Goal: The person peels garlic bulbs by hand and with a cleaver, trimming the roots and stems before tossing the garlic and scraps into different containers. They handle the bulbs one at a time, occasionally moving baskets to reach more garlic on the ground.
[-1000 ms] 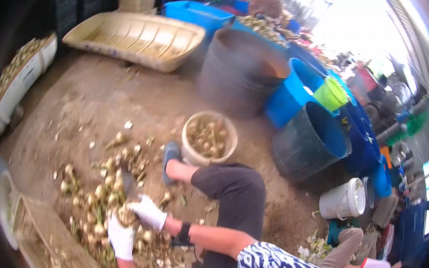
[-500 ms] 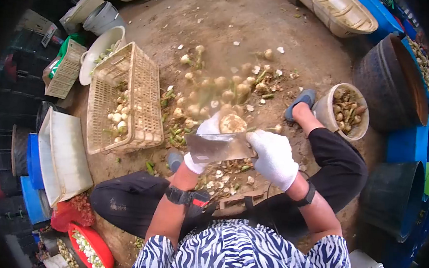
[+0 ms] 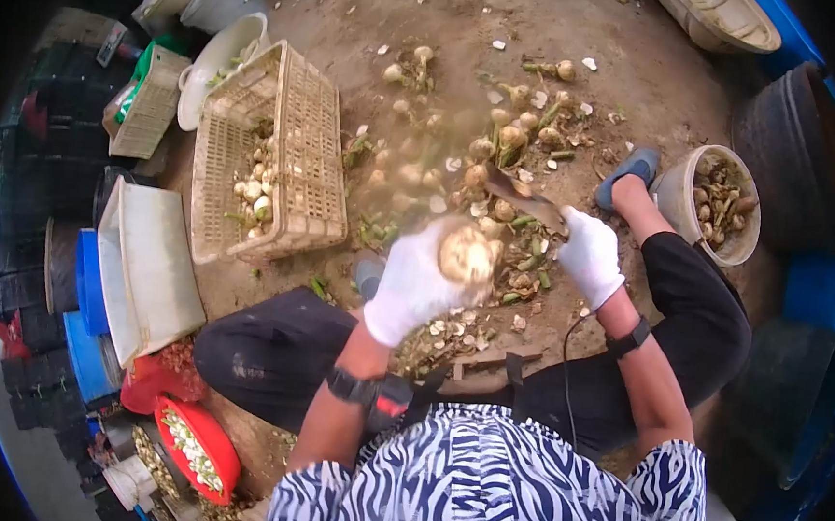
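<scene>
My left hand (image 3: 418,278), in a white glove, is closed around a round pale bulb (image 3: 467,251) with a rough, brownish-flecked face turned up. In my gloved right hand (image 3: 592,258) is the handle of a cleaver (image 3: 528,202). Its blade points up and left, apart from the bulb and over the pile on the ground. Beyond both hands lie several loose bulbs (image 3: 512,137) with green stalks, some blurred by haze on the lens. Cut stalks and pale peelings (image 3: 451,333) are scattered beneath my hands.
Left of me a tipped plastic crate (image 3: 307,156) holds several bulbs. A white bucket (image 3: 672,189) with more bulbs stands by my right foot. Bins (image 3: 146,271) and a red basin (image 3: 216,440) line the left; dark barrels (image 3: 793,151) line the right.
The cleaver has swung away from the bulb to the upper right with my right hand. My left hand has turned and lifted the bulb towards me. The view has shifted slightly.
</scene>
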A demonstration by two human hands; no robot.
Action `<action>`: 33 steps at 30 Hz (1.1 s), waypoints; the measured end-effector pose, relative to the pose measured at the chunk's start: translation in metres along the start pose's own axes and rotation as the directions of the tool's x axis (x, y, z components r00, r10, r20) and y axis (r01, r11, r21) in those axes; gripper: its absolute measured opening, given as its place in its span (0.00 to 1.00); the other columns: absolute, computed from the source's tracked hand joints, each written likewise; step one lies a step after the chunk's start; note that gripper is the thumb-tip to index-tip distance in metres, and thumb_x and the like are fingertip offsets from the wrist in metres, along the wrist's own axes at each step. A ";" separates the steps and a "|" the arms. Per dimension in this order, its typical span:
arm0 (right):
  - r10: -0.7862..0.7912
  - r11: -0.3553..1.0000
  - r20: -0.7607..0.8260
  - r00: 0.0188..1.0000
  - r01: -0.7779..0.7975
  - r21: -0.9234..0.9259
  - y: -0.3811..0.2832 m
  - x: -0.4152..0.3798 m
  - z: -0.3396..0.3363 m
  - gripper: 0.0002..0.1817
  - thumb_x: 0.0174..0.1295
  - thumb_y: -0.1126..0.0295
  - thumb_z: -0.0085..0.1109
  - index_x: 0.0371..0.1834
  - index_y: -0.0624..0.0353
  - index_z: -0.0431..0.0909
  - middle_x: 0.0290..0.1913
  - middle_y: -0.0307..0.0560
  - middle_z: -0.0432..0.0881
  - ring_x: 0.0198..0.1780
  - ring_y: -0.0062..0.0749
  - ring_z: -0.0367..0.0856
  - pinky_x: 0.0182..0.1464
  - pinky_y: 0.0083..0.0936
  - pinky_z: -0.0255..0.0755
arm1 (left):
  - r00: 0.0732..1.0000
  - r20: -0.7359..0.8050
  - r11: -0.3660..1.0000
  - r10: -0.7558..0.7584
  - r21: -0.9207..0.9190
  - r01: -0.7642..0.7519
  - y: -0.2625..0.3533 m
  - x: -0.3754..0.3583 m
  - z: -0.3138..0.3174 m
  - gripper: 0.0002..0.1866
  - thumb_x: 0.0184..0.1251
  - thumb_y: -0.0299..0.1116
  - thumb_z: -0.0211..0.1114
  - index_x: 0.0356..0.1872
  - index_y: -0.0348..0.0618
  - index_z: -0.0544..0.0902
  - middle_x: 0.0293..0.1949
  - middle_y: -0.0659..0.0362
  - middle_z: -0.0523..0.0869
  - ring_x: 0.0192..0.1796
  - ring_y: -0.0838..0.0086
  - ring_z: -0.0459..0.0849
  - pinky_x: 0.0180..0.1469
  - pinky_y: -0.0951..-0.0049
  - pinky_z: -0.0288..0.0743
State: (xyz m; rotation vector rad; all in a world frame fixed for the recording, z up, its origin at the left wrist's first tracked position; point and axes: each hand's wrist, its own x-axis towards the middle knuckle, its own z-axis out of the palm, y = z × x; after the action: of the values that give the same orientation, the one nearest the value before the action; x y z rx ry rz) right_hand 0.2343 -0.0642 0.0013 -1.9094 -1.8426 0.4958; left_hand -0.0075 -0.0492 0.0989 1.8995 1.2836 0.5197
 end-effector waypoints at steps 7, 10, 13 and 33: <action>-0.308 0.949 0.146 0.940 0.292 0.121 -0.079 -0.027 -0.032 0.17 0.42 0.79 0.59 0.40 0.59 0.77 0.32 0.52 0.79 0.38 0.53 0.81 0.39 0.41 0.75 | 0.970 -0.100 0.967 0.221 -0.109 -0.231 -0.045 0.026 0.019 0.27 0.54 0.35 0.75 0.53 0.36 0.77 0.40 0.54 0.87 0.42 0.69 0.86 0.45 0.71 0.80; -0.326 0.945 0.199 0.924 0.311 0.100 -0.073 -0.027 -0.028 0.15 0.42 0.79 0.59 0.37 0.58 0.75 0.30 0.50 0.79 0.37 0.52 0.81 0.37 0.41 0.74 | 0.946 -0.108 0.950 0.305 -0.035 -0.310 -0.057 0.022 0.028 0.25 0.55 0.34 0.74 0.53 0.35 0.77 0.40 0.53 0.86 0.41 0.70 0.86 0.43 0.72 0.80; -0.260 0.965 0.082 0.962 0.255 0.058 -0.049 -0.022 0.002 0.09 0.45 0.79 0.57 0.33 0.58 0.76 0.29 0.52 0.79 0.34 0.52 0.82 0.36 0.43 0.75 | 0.985 -0.077 0.987 0.153 0.050 -0.150 -0.073 0.021 0.030 0.28 0.51 0.40 0.77 0.51 0.35 0.79 0.40 0.54 0.87 0.41 0.70 0.87 0.45 0.71 0.80; -0.291 0.953 0.083 0.953 0.282 0.108 -0.046 -0.024 0.017 0.11 0.43 0.77 0.60 0.33 0.56 0.76 0.31 0.50 0.80 0.36 0.50 0.82 0.36 0.42 0.75 | 0.983 -0.095 0.976 0.155 -0.137 -0.167 -0.055 0.020 0.022 0.28 0.47 0.36 0.77 0.51 0.36 0.80 0.40 0.53 0.88 0.43 0.69 0.87 0.47 0.72 0.79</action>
State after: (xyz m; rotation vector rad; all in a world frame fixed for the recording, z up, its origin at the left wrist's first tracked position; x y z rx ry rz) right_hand 0.1848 -0.0865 0.0106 -1.5448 -2.0765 0.5758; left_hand -0.0173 -0.0286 0.0410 1.8857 1.1168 0.7637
